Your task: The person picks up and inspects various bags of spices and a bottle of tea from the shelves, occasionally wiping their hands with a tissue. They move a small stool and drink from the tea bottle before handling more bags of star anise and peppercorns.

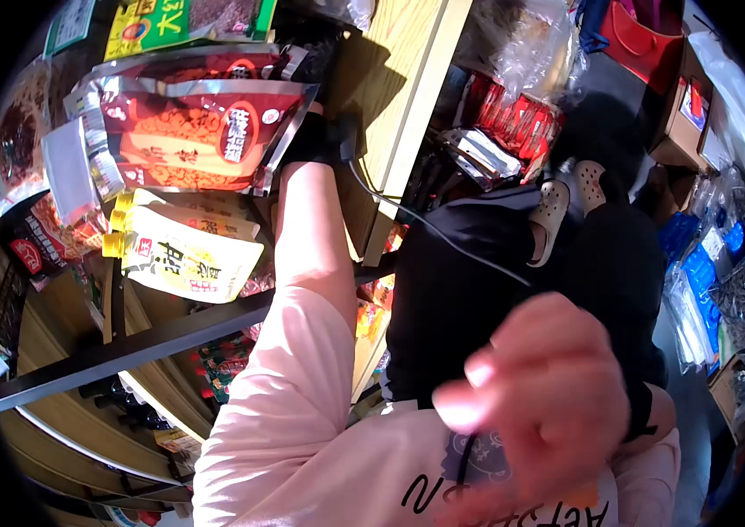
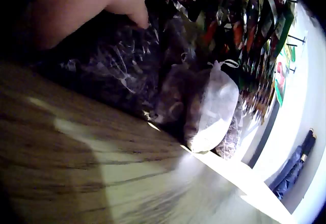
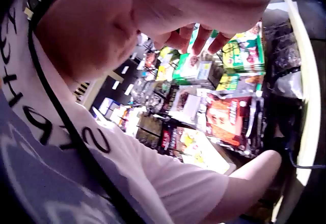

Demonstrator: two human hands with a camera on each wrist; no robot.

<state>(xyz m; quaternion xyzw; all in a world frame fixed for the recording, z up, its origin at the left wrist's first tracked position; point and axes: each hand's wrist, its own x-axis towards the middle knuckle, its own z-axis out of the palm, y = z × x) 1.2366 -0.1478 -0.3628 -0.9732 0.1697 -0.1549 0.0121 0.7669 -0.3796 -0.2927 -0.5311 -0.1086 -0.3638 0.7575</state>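
My left hand (image 2: 94, 5) reaches in among hanging packets, close above a crinkled clear plastic bag (image 2: 119, 63) on the wooden shelf (image 2: 76, 147). Most of its fingers are out of sight, and I cannot tell what they hold. From the head view, a red-brown snack packet (image 1: 179, 136) covers most of that hand, leaving the black wristband showing. Blurred, my right hand (image 1: 548, 395) is raised in front of my chest. Its fingers (image 3: 201, 40) hang loosely bent with nothing between them, close to my face in the right wrist view.
Yellow spouted pouches (image 1: 192, 259) and a green packet (image 1: 188, 26) are beside the red-brown one. A white-wrapped bundle (image 2: 216, 107) sits at the shelf edge. A cable (image 1: 429, 224) runs across my lap. Red packets (image 1: 517, 123) and plastic-wrapped goods (image 1: 701, 272) lie around my feet.
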